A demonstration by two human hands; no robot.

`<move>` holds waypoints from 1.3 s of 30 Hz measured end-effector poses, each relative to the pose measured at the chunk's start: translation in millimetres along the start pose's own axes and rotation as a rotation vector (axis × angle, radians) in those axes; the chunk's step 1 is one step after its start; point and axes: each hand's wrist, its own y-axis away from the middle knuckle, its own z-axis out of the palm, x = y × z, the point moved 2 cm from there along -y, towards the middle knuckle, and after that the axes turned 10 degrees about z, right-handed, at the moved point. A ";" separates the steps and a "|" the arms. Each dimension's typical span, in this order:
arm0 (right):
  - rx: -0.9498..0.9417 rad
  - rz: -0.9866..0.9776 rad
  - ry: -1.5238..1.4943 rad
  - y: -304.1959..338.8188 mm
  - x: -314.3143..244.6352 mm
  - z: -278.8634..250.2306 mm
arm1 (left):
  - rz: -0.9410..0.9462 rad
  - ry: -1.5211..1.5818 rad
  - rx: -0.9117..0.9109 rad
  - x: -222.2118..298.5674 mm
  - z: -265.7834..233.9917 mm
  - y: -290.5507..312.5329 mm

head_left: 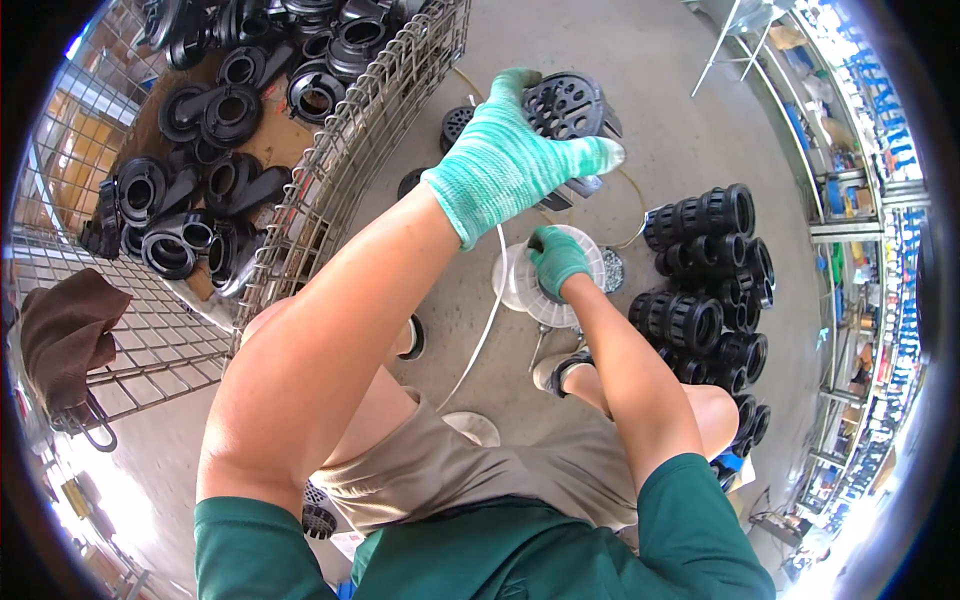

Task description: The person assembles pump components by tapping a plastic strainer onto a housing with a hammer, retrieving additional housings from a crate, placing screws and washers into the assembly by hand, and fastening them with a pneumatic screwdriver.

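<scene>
While my left hand [510,160], in its green knit glove, grips the black slotted plastic disc [565,105] near the top centre of the frame, my right hand [556,258] is closed on the white reel [545,285] just below it, near the concrete floor [640,60]. A white strap [487,325] runs from the reel down toward my knees. To do this well, I judge I should keep the reel steady so the strap feeds without twisting, and hold the disc by its rim so its slots stay open to view. Stacks of black ribbed cylinders [705,300] stand at right, well clear of my hands. At upper left the wire cage [370,130] holds many black housings [200,190].
</scene>
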 end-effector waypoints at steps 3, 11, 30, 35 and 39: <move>0.048 -0.002 -0.055 3.3 -2.3 -1.6 | -0.090 0.027 0.022 7.3 -2.0 3.2; 0.152 -0.142 -0.016 0.8 12.3 4.1 | -0.077 -0.014 0.030 -2.4 0.2 0.4; 0.176 0.141 -0.392 10.2 -3.5 -24.1 | -0.035 -0.036 -0.008 -16.7 4.9 0.4; -0.188 0.246 -1.653 53.4 41.2 -40.0 | -0.235 0.191 -0.076 26.2 13.0 13.0; -0.394 -0.029 -2.025 82.5 50.1 -56.6 | -0.217 0.237 -0.039 13.6 18.7 10.9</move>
